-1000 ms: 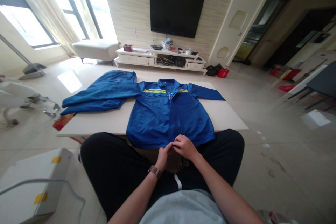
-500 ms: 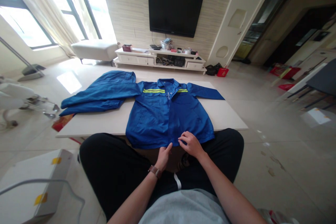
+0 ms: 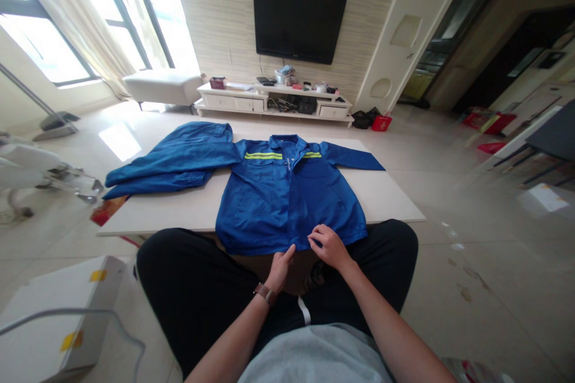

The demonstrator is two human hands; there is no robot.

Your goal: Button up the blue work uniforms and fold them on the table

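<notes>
A blue work jacket [image 3: 256,203] with yellow-green stripes across the chest lies spread front up, its hem hanging over the table's near edge. At the middle of that hem, my left hand [image 3: 279,269] has its thumb on the cloth and the fingers curled below, partly hidden; it appears to pinch the hem. Just to the right, my right hand [image 3: 331,246] hovers at the jacket's lower front, fingers bent, with a small gap between thumb and forefinger and nothing visible in it. Folded blue cloth [image 3: 179,152], perhaps trousers, lies left of the jacket, overlapping its sleeve area.
The white table [image 3: 395,206] stands right before my knees. A white box [image 3: 58,317] with a grey cable sits on the floor at the left. Farther off are a TV cabinet [image 3: 233,102], a white bench [image 3: 162,87] and a red bag [image 3: 381,124].
My right hand has shifted very slightly to the right. The left hand, jacket and folded cloth stay as they were.
</notes>
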